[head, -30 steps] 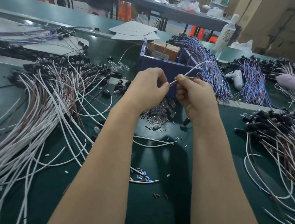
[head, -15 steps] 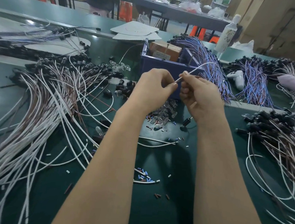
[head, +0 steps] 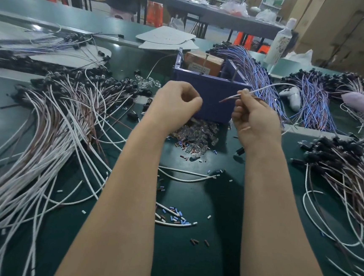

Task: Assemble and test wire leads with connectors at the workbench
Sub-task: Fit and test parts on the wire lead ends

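I am holding both bare forearms out in front of me, roughly side by side, wrists raised and hands at about the same height. My left hand (head: pixel 177 103) is curling into a loose fist, back toward me, thumb tip pressing against the side of the forefinger; whether anything sits between them I cannot tell. My right hand (head: pixel 255 120) is turning its thumb side up, with the lower fingers folding into the palm, while thumb and forefinger are pinching a wire lead (head: pixel 260 90) near its end. The two hands are staying apart, not touching each other.
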The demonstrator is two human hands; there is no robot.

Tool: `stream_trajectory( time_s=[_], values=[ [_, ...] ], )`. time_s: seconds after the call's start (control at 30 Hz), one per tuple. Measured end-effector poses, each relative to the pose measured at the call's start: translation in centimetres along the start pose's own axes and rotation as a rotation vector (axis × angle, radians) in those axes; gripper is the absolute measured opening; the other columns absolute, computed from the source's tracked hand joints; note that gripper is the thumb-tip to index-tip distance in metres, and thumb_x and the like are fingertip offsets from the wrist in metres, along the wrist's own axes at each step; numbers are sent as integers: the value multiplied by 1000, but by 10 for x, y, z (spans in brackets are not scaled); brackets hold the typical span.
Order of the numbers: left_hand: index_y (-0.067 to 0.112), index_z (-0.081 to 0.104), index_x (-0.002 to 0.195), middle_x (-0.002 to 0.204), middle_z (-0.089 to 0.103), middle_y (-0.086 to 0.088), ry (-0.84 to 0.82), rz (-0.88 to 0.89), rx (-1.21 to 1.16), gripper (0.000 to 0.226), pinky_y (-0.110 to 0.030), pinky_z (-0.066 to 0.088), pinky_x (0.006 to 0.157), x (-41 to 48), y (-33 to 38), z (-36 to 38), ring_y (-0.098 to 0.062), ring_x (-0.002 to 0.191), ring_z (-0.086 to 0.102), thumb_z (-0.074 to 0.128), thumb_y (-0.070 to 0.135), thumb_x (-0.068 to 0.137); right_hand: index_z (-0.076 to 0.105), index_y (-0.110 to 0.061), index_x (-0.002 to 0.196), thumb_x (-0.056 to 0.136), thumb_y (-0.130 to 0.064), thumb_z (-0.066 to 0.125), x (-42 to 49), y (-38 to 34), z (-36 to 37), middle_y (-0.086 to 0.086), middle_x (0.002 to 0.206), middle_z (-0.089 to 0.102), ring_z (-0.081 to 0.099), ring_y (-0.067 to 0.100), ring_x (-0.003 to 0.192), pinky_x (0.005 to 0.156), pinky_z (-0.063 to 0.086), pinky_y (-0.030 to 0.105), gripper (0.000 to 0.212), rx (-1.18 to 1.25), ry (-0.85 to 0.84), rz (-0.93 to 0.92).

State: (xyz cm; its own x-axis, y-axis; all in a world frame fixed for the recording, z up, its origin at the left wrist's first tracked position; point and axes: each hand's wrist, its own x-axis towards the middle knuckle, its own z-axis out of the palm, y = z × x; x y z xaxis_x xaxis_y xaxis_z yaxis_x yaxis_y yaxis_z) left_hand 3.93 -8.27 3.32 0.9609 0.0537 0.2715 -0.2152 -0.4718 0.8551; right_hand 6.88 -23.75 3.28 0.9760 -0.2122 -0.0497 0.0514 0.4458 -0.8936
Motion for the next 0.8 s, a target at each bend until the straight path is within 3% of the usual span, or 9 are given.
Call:
stream_trajectory(
  time_s=[0.1,0.23,0.4,0.53,0.67,0.8],
  values=[
    [13,69,101,92,71,0,-108,37,35,25,-28,51,81,-2,8,13,-12,84,63,61,34,91,62,-7,75,91,-8,61,-4,2,7,-3,49,58,51,4,43,44,43,14,16,-34,-72,19],
    [14,69,86,71,69,2,-85,64,-17,17,-26,52,71,-2,10,18,-11,66,61,56,21,94,62,-7,75,92,-9,60,-6,0,8,-3,49,57,50,3,43,44,44,13,17,-66,-121,25],
    [18,70,87,75,72,6,-45,50,-94,19,-30,55,78,-1,7,12,-5,67,61,54,27,96,61,-6,78,92,-9,59,-5,-4,2,-2,52,56,49,5,44,45,43,13,14,-22,-67,32],
    [17,67,84,70,70,7,-42,38,-59,27,-19,46,64,0,4,15,4,56,54,59,42,91,61,-7,75,91,-9,61,-8,-2,7,-3,50,57,50,4,43,45,44,14,16,-80,-100,11],
    [19,61,72,61,62,7,-34,48,-28,24,-19,38,54,2,3,15,-1,50,49,61,32,91,62,-7,78,91,-10,60,-9,1,11,-4,48,58,50,4,43,45,44,14,14,-123,-119,-5],
    [16,60,73,58,53,8,-79,83,13,22,-19,34,51,0,6,17,-3,49,42,58,28,91,62,-7,78,91,-10,60,-9,3,10,-3,50,57,50,4,45,46,44,15,14,-128,-105,7]
  ],
)
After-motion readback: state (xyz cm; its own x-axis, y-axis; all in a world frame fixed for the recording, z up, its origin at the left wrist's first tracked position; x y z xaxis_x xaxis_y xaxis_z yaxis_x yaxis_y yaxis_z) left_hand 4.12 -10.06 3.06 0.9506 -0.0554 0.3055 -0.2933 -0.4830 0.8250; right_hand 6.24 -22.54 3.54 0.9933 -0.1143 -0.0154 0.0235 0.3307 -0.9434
